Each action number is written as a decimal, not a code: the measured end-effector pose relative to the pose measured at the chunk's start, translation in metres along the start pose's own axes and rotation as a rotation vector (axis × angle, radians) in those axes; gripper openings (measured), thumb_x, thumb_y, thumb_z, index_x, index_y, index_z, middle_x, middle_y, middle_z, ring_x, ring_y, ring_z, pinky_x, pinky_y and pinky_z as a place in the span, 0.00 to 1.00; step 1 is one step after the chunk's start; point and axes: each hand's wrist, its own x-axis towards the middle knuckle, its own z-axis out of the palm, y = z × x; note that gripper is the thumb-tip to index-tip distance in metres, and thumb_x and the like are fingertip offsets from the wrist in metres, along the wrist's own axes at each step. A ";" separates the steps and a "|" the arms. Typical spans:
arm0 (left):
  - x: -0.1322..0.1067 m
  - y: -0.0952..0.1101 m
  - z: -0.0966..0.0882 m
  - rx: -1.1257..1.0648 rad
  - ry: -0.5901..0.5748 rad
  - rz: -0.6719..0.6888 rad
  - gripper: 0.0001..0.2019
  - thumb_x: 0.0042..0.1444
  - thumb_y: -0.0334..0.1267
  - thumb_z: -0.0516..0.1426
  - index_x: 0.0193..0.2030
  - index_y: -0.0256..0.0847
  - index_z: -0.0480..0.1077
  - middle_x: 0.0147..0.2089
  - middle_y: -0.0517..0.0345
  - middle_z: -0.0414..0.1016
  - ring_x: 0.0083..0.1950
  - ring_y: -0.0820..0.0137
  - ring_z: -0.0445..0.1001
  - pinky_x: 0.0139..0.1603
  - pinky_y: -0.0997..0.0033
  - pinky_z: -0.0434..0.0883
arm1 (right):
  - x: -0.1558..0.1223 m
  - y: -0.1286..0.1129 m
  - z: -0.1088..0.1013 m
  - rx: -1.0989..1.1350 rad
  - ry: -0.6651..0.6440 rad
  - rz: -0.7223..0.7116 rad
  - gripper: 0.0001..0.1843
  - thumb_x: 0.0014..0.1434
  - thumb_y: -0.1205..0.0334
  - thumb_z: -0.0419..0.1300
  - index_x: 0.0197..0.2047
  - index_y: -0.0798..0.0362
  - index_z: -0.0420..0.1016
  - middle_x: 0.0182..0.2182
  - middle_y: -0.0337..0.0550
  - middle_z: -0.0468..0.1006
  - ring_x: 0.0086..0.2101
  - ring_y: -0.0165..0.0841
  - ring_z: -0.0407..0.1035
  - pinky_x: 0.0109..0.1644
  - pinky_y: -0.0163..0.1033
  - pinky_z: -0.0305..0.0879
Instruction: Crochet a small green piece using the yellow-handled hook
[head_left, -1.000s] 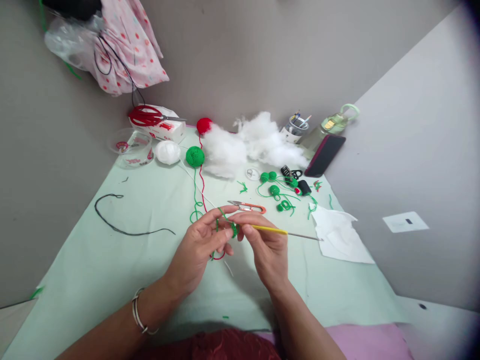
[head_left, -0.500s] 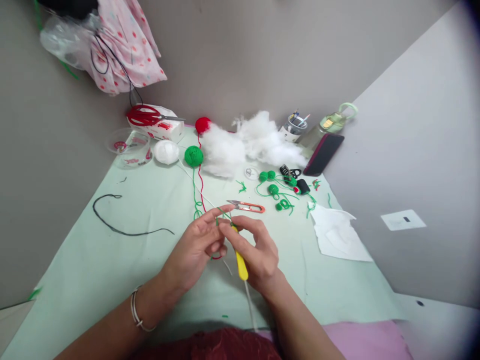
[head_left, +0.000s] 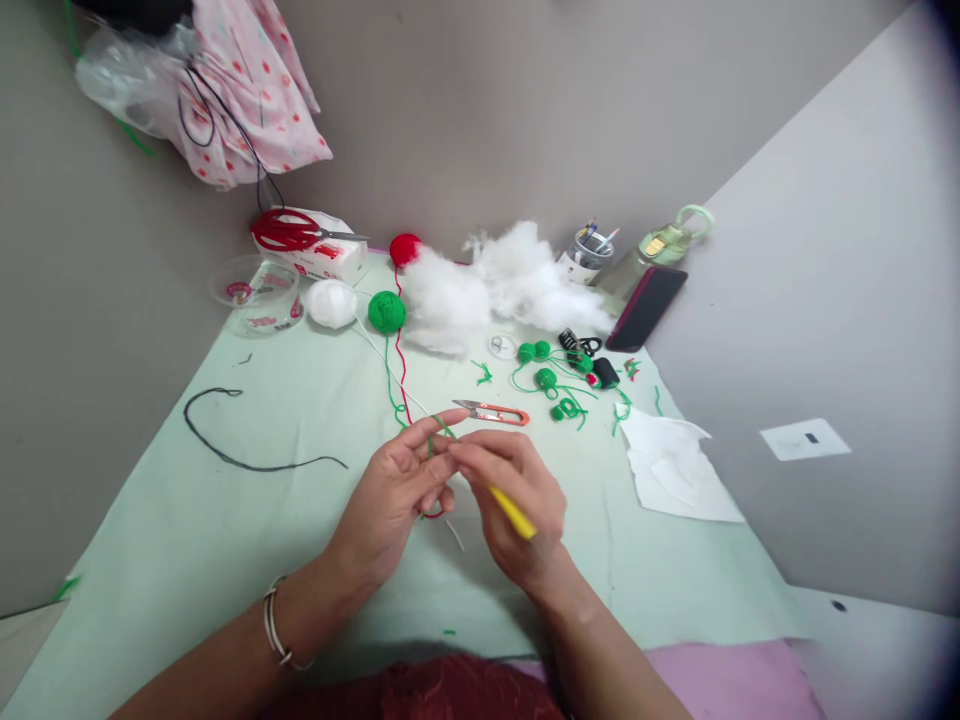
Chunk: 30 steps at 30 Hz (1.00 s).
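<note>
Table: covered by a pale green cloth; a black cord lies curved on its left part.
Left rear corner: clear plastic tub in front of a white box; red-handled scissors rest on the box.
Yarn supply: white yarn ball, then green yarn ball, with red yarn ball behind; strands from the green and red balls run toward the left hand.
Left hand: bracelet at the wrist; index finger extended, green yarn passing over it; thumb and the finger behind it closed at the yarn, next to the right fingertips.
Work point: the green yarn is between the two hands, above the table; stitches at the fingertips are hidden.
Center rear: two tufts of white stuffing; below, orange-handled snips lie just beyond the hands.
Right hand: fingers closed around the yellow handle of a hook, handle slanting down toward the wrist; hook tip hidden.
Right side: small green balls with loose tails; behind them, pen cup.
Far right: dark phone leaning against a bottle; crumpled white paper nearer the front.
</note>
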 end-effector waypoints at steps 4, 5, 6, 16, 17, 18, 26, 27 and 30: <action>0.004 0.004 -0.004 -0.144 -0.046 -0.095 0.14 0.55 0.38 0.73 0.48 0.39 0.86 0.25 0.71 0.58 0.23 0.82 0.47 0.25 0.82 0.62 | 0.000 0.003 -0.004 -0.069 -0.024 -0.070 0.20 0.69 0.70 0.63 0.59 0.40 0.83 0.48 0.46 0.85 0.44 0.37 0.80 0.45 0.43 0.79; 0.004 0.005 -0.005 -0.164 -0.042 -0.100 0.14 0.54 0.37 0.73 0.47 0.37 0.86 0.26 0.70 0.58 0.23 0.82 0.46 0.25 0.83 0.62 | 0.003 0.003 -0.006 0.008 0.014 -0.013 0.18 0.70 0.70 0.62 0.57 0.41 0.84 0.45 0.45 0.86 0.42 0.36 0.80 0.45 0.43 0.79; 0.004 0.007 -0.006 -0.174 -0.032 -0.094 0.13 0.54 0.36 0.73 0.47 0.37 0.86 0.27 0.69 0.58 0.23 0.82 0.47 0.24 0.83 0.61 | 0.006 0.003 -0.008 0.103 0.056 0.069 0.15 0.71 0.69 0.61 0.54 0.43 0.85 0.42 0.44 0.86 0.39 0.35 0.79 0.44 0.43 0.78; -0.001 0.005 -0.002 0.128 -0.021 0.069 0.14 0.58 0.39 0.70 0.51 0.45 0.85 0.30 0.65 0.70 0.25 0.78 0.60 0.28 0.75 0.67 | 0.016 -0.001 -0.005 0.434 0.020 0.343 0.09 0.70 0.56 0.65 0.43 0.47 0.88 0.37 0.45 0.86 0.33 0.33 0.76 0.35 0.40 0.75; -0.001 0.005 -0.002 0.136 -0.015 0.066 0.14 0.58 0.40 0.70 0.51 0.45 0.85 0.29 0.65 0.69 0.25 0.77 0.60 0.28 0.75 0.66 | 0.016 -0.001 -0.005 0.462 0.031 0.371 0.10 0.71 0.55 0.64 0.43 0.47 0.87 0.36 0.44 0.86 0.31 0.33 0.76 0.34 0.40 0.75; -0.002 0.006 -0.002 0.139 -0.009 0.062 0.13 0.58 0.40 0.70 0.50 0.45 0.85 0.29 0.65 0.68 0.25 0.78 0.60 0.28 0.75 0.66 | 0.017 -0.001 -0.006 0.499 0.035 0.399 0.11 0.72 0.55 0.63 0.43 0.48 0.86 0.35 0.44 0.85 0.29 0.32 0.75 0.34 0.40 0.75; 0.000 0.004 -0.004 0.164 0.057 0.132 0.15 0.58 0.37 0.70 0.53 0.45 0.83 0.35 0.64 0.71 0.26 0.78 0.65 0.27 0.76 0.65 | 0.006 -0.001 -0.011 -0.026 -0.056 0.010 0.13 0.74 0.64 0.56 0.52 0.46 0.83 0.41 0.47 0.87 0.36 0.36 0.82 0.40 0.41 0.81; 0.000 0.004 -0.004 0.144 0.053 0.120 0.17 0.58 0.38 0.70 0.54 0.45 0.83 0.34 0.64 0.70 0.26 0.78 0.64 0.27 0.76 0.65 | 0.004 0.000 -0.010 -0.128 -0.091 -0.079 0.15 0.74 0.65 0.57 0.54 0.45 0.83 0.43 0.47 0.87 0.39 0.36 0.82 0.41 0.41 0.81; 0.001 0.005 -0.004 0.022 0.000 -0.001 0.21 0.56 0.40 0.72 0.56 0.42 0.82 0.27 0.69 0.64 0.23 0.80 0.55 0.24 0.78 0.61 | 0.000 0.001 -0.007 -0.211 -0.091 -0.148 0.17 0.72 0.67 0.59 0.55 0.40 0.84 0.48 0.46 0.86 0.43 0.36 0.82 0.43 0.41 0.81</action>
